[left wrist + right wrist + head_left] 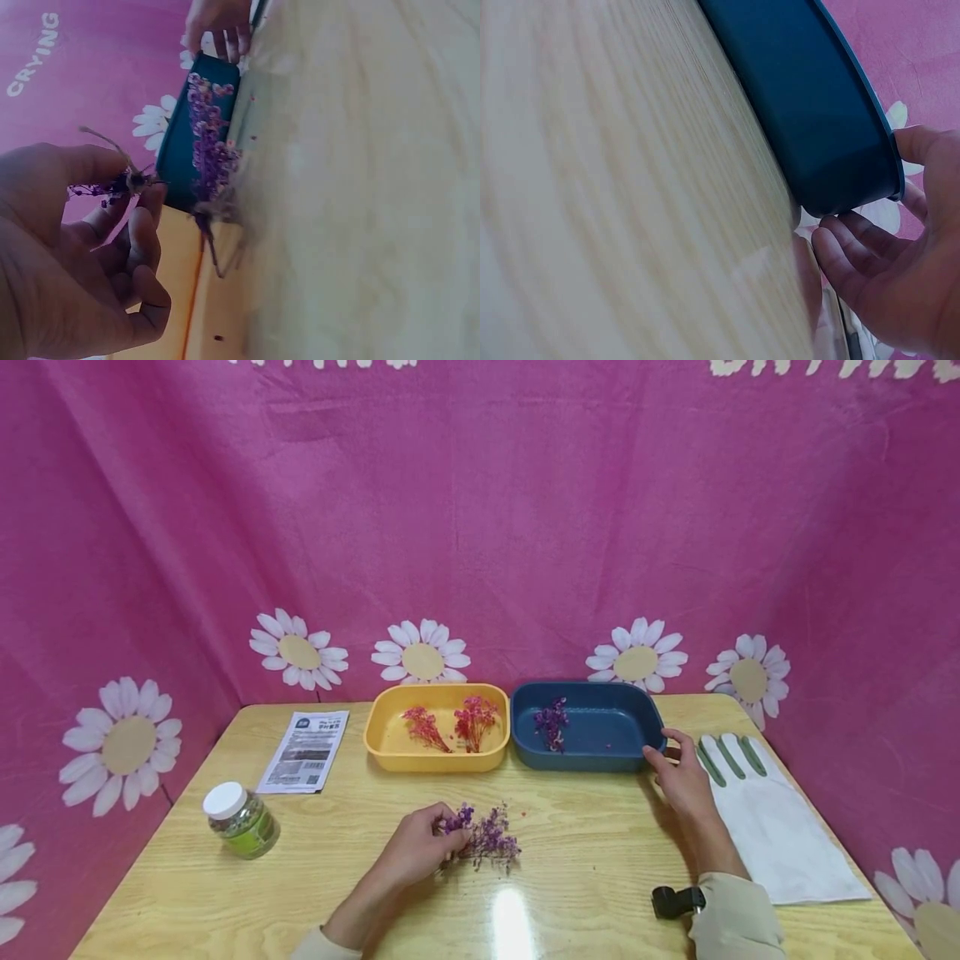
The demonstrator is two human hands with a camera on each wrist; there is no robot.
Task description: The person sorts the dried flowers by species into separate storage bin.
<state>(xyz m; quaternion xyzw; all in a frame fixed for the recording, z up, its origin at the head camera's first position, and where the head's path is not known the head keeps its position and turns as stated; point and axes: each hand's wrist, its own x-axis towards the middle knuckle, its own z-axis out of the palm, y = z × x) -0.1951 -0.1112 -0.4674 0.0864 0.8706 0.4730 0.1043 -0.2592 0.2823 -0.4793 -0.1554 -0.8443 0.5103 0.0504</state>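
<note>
My left hand [420, 843] is low over the table's middle, its thumb and fingertips pinching a small sprig of dried purple flowers [112, 189] by the stem. Beside it, another purple flower bunch [493, 839] lies on the wood. At the right end of the dark blue basin [585, 762], my right hand [686, 781] grips the corner, thumb at the rim [894, 154] and other fingers against the outer wall. One purple sprig [552, 723] lies inside that basin. The yellow basin [438, 763], side by side with it, contains two pinkish-red flower bunches [474, 723].
A white-capped jar [243, 822] stands at the left, near a printed packet [307, 752]. White gloves [780, 835] with green finger stripes lie at the right edge. Pink daisy-patterned cloth [480, 527] hangs behind and along both sides. Tiny petals dot the wood.
</note>
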